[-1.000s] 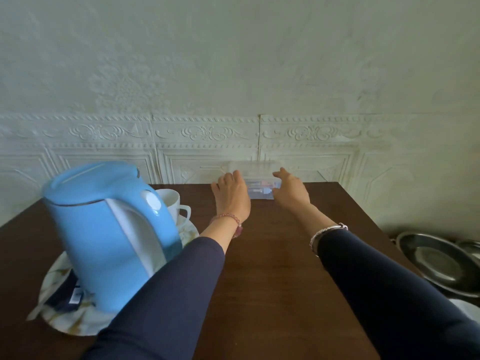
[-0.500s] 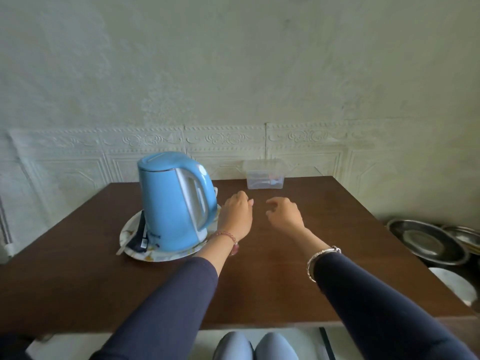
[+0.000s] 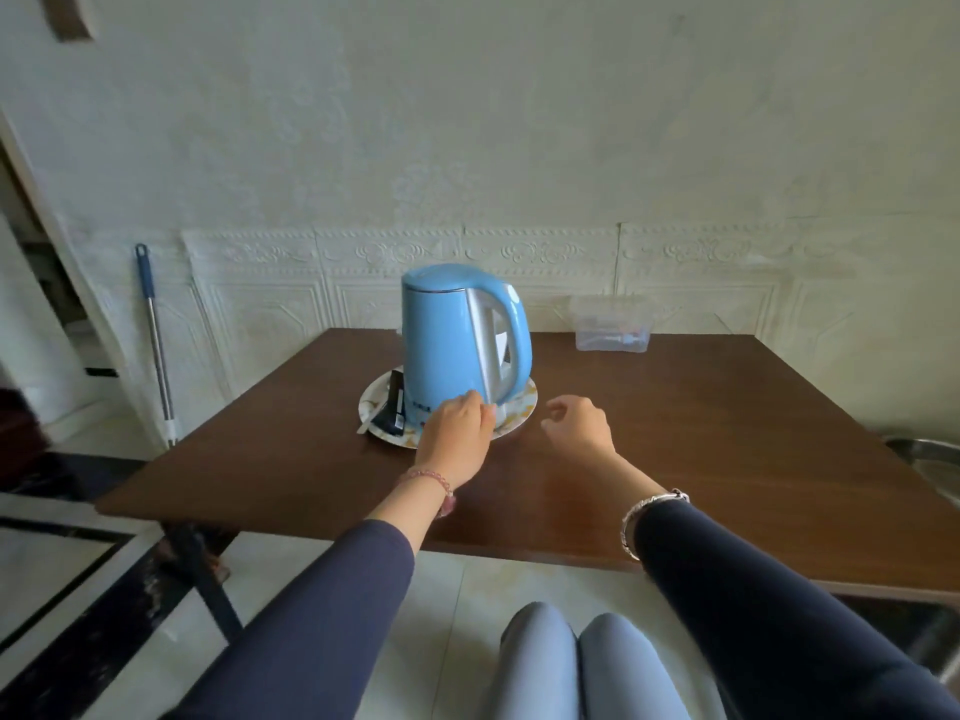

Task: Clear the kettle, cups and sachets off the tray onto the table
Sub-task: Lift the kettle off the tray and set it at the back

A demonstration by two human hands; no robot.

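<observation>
A light blue kettle (image 3: 457, 335) with a grey handle stands upright on a round white marbled tray (image 3: 524, 407) on the brown table (image 3: 727, 449). Dark sachets (image 3: 393, 413) lean against the kettle's left side on the tray, with a white spoon-like handle (image 3: 367, 422) sticking out over the rim. The cups are hidden behind the kettle. My left hand (image 3: 457, 433) hovers at the tray's near rim, fingers close to the kettle's base, holding nothing. Just to the tray's right, my right hand (image 3: 579, 428) is loosely curled over the table and holds nothing.
A clear plastic box (image 3: 612, 330) with small items inside sits at the table's far edge by the wall. A mop handle (image 3: 156, 345) leans on the wall at left. A metal bowl (image 3: 930, 459) lies beyond the table's right edge.
Both hands have drawn back from the clear box toward the tray. My head has pulled back, so the table looks farther away. My left hand now reaches the tray's rim.
</observation>
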